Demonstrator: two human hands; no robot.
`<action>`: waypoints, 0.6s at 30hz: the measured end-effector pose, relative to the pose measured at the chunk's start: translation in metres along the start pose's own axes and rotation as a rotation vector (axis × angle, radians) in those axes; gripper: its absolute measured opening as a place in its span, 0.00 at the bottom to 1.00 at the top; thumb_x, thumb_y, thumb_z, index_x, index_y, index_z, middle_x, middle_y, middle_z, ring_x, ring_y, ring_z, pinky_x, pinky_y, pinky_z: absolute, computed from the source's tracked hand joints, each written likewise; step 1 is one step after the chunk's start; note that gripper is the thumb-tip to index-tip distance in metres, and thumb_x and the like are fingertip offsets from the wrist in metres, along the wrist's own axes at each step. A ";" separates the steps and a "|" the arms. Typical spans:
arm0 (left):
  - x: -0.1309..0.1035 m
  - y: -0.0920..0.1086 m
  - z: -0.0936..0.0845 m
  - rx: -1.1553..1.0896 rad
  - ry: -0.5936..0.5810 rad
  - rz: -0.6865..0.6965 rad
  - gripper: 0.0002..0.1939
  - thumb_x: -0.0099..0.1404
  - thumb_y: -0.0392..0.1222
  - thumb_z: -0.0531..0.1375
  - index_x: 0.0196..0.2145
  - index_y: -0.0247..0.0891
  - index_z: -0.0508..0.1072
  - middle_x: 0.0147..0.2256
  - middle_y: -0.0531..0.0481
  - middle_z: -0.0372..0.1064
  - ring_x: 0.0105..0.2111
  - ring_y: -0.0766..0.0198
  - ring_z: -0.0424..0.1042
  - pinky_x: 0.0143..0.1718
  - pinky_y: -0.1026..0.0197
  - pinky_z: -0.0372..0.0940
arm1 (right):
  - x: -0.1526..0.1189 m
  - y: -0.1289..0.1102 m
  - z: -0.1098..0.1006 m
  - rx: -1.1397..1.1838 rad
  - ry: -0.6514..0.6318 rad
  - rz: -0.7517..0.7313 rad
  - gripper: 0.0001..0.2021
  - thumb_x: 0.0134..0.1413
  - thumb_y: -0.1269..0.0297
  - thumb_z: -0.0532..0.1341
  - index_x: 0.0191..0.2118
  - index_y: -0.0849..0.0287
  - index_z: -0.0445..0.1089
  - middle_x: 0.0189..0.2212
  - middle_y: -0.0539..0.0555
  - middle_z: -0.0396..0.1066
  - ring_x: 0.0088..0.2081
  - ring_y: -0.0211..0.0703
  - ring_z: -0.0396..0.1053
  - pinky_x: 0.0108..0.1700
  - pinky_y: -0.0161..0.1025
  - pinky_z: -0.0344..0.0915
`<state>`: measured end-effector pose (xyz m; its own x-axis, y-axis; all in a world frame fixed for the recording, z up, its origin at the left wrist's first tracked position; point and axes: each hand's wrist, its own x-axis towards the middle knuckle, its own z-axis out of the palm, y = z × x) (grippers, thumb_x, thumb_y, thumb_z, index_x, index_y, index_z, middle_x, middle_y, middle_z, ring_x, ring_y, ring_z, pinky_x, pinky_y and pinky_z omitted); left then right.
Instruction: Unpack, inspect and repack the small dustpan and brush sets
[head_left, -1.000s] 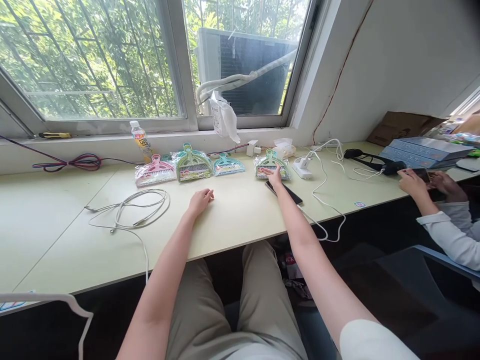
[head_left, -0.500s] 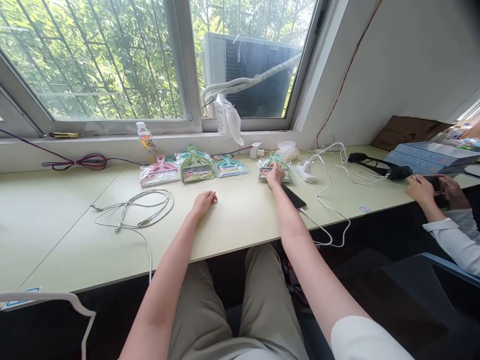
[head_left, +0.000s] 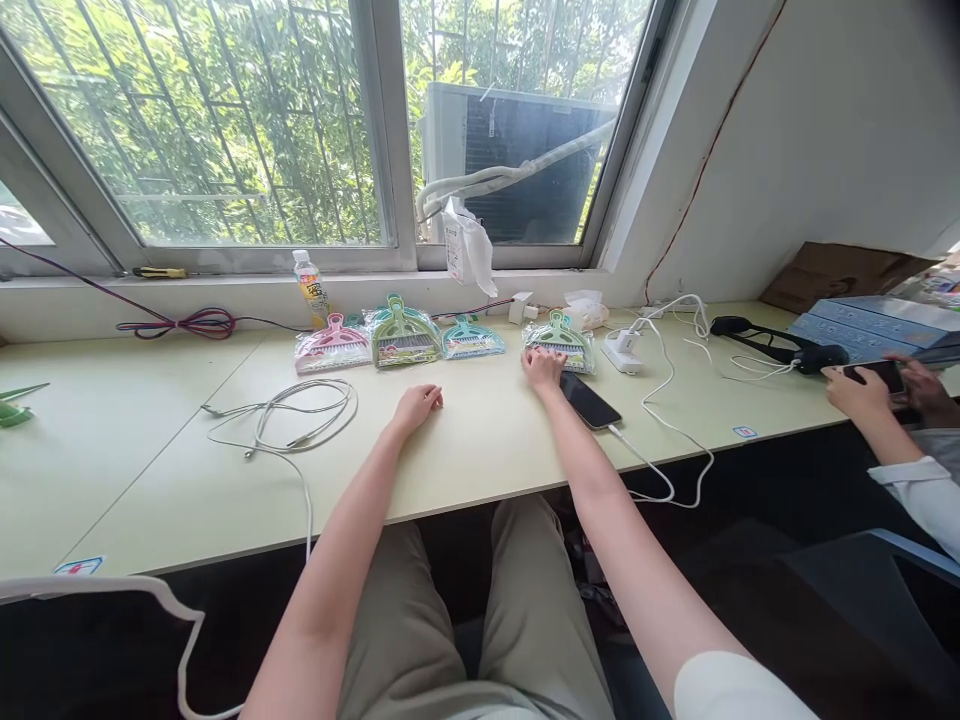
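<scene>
My right hand [head_left: 544,368] is palm down at the near left edge of a green dustpan-and-brush set [head_left: 570,355] in clear plastic, its fingers apart and touching or just in front of the wrapper. Under and beside that wrist lies a black phone [head_left: 592,402] with a white cable plugged in. My left hand [head_left: 418,405] rests on the tabletop with its fingers curled in and nothing visible in them. Beyond it stand a pink dustpan set [head_left: 334,350], a larger green one [head_left: 405,340] and a blue one [head_left: 472,342], all wrapped.
A coiled grey cable [head_left: 300,425] lies to the left. Behind the sets are a drink bottle [head_left: 311,290] and a tissue pack [head_left: 586,310]. At right are a white power strip [head_left: 622,355], black glasses-like gear [head_left: 780,345], blue boxes [head_left: 877,325] and another person's hands [head_left: 862,392] holding a phone.
My right hand has drawn back from the top of the right green set to its near left edge. My left hand stays put. The view has turned slightly left.
</scene>
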<state>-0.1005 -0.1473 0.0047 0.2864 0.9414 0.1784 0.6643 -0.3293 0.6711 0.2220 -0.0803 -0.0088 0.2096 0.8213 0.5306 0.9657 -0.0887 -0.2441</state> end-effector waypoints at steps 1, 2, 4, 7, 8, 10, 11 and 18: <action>0.000 0.000 0.000 0.008 0.003 0.002 0.22 0.70 0.51 0.47 0.26 0.42 0.72 0.29 0.48 0.74 0.33 0.57 0.72 0.40 0.57 0.63 | -0.001 -0.001 0.000 -0.005 0.002 -0.018 0.22 0.69 0.55 0.50 0.37 0.60 0.78 0.49 0.65 0.77 0.52 0.60 0.67 0.61 0.59 0.51; -0.001 0.001 0.000 0.016 0.005 0.001 0.22 0.71 0.51 0.47 0.26 0.42 0.72 0.29 0.48 0.74 0.33 0.57 0.72 0.40 0.58 0.63 | -0.003 -0.002 -0.001 -0.006 0.002 -0.029 0.21 0.69 0.56 0.50 0.38 0.60 0.78 0.49 0.66 0.77 0.52 0.60 0.67 0.61 0.59 0.51; -0.001 0.002 0.000 0.031 0.009 -0.003 0.21 0.71 0.50 0.47 0.26 0.42 0.72 0.29 0.48 0.74 0.33 0.57 0.72 0.39 0.58 0.63 | -0.005 -0.003 -0.002 0.006 -0.002 -0.030 0.19 0.68 0.57 0.51 0.39 0.60 0.77 0.49 0.67 0.76 0.52 0.60 0.67 0.60 0.59 0.51; -0.002 0.004 0.000 0.045 0.005 -0.011 0.21 0.71 0.49 0.47 0.26 0.41 0.72 0.29 0.48 0.74 0.33 0.57 0.72 0.39 0.58 0.63 | -0.006 -0.005 -0.003 0.042 -0.029 -0.014 0.18 0.67 0.60 0.51 0.39 0.60 0.77 0.47 0.67 0.76 0.51 0.59 0.67 0.58 0.56 0.52; -0.002 0.005 0.000 0.049 0.004 -0.012 0.21 0.72 0.49 0.47 0.27 0.41 0.72 0.29 0.48 0.74 0.33 0.57 0.72 0.39 0.58 0.63 | -0.007 -0.005 -0.003 0.048 -0.045 -0.010 0.18 0.67 0.60 0.51 0.39 0.61 0.76 0.46 0.67 0.77 0.51 0.59 0.67 0.58 0.56 0.52; -0.002 0.005 0.000 0.055 0.005 -0.012 0.21 0.72 0.49 0.47 0.26 0.41 0.72 0.29 0.48 0.74 0.33 0.57 0.72 0.39 0.58 0.63 | -0.006 -0.007 -0.003 0.046 -0.074 -0.007 0.17 0.66 0.61 0.51 0.39 0.61 0.76 0.43 0.67 0.77 0.50 0.59 0.67 0.57 0.54 0.53; -0.002 0.006 0.000 0.056 0.005 -0.010 0.21 0.72 0.49 0.47 0.26 0.41 0.72 0.29 0.48 0.75 0.33 0.57 0.72 0.39 0.58 0.63 | -0.006 -0.008 -0.004 0.041 -0.083 -0.004 0.17 0.67 0.61 0.50 0.39 0.61 0.76 0.42 0.67 0.77 0.50 0.59 0.67 0.57 0.55 0.53; -0.004 0.005 0.002 0.030 0.012 -0.001 0.20 0.71 0.47 0.48 0.26 0.41 0.72 0.29 0.47 0.76 0.33 0.56 0.73 0.40 0.58 0.64 | -0.015 -0.037 -0.011 0.073 -0.043 -0.121 0.21 0.64 0.67 0.50 0.59 0.64 0.67 0.55 0.68 0.71 0.52 0.57 0.67 0.58 0.54 0.56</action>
<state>-0.0968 -0.1529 0.0061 0.2772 0.9425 0.1864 0.6853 -0.3300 0.6492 0.1850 -0.0957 0.0014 0.0843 0.8470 0.5248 0.9693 0.0523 -0.2402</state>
